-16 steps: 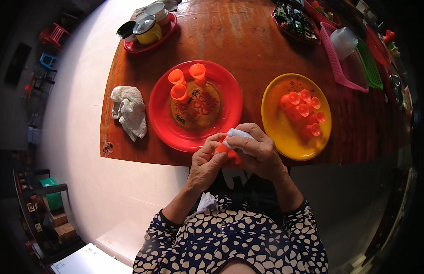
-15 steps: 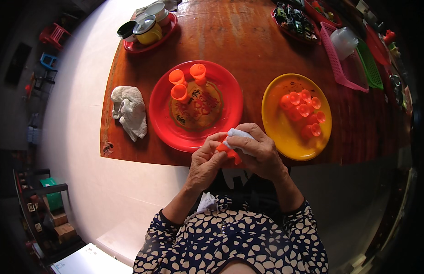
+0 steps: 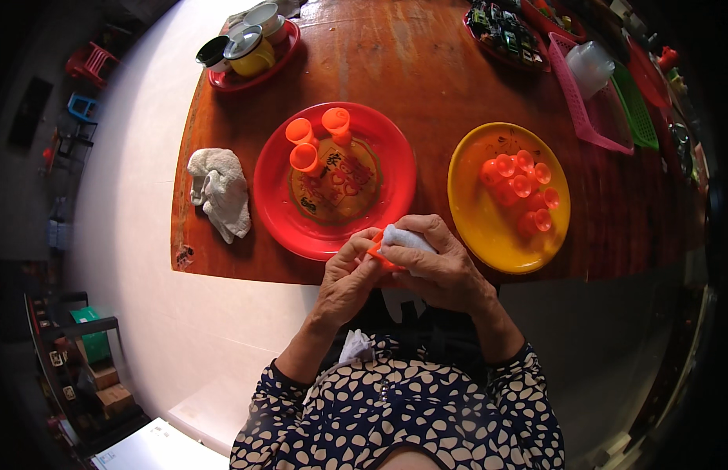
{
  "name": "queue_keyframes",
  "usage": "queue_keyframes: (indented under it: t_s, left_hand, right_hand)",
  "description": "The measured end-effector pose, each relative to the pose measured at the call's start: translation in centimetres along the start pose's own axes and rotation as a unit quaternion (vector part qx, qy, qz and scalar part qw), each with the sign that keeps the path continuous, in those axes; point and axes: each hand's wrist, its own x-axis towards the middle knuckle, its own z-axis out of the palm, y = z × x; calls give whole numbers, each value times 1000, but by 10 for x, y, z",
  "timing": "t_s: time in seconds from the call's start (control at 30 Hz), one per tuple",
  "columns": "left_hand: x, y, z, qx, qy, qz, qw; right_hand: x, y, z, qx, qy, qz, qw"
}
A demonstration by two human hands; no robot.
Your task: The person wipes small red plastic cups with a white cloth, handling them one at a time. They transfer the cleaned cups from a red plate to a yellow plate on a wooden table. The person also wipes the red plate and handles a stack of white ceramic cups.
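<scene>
Just in front of the table's near edge, my left hand (image 3: 344,283) is closed on a small orange plastic cup (image 3: 385,261), mostly hidden by my fingers. My right hand (image 3: 450,270) grips a folded white cloth (image 3: 407,238) and presses it to the cup's rim. Beyond my left hand lies a round red tray (image 3: 271,215) with a printed pattern, bearing three orange cups (image 3: 305,159) with their mouths up. On a yellow tray (image 3: 489,251) beside my right hand, several orange cups (image 3: 522,186) cluster, their small round ends facing up.
A crumpled whitish towel (image 3: 223,196) lies at the table's left edge. At the far left, enamel mugs (image 3: 253,56) crowd a red tray. Far right are a tray of small dark packets (image 3: 501,35), a pink basket (image 3: 579,117) with clear plastic containers, and a green basket (image 3: 637,110).
The cup in my fingers has turned, so less of its orange side hangs below them. The cloth has shifted slightly left against it. The trays stand as before.
</scene>
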Motion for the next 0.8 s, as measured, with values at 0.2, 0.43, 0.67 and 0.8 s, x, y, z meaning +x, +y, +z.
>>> queue_keyframes:
  t_s: [0.2,0.43,0.67,0.8]
  left_hand:
    - [0,3,5,-7,-24,12,1000]
    - [-1,4,11,85,19,-22,996]
    - [3,-2,7,57,64,-11,996]
    - [6,-6,7,100,65,15,993]
  right_hand:
    - [-7,9,-2,136,3,94,986]
    - [-18,11,4,228,38,240,943]
    - [-16,19,11,58,194,168,965]
    - [-3,5,11,-2,114,-1,993]
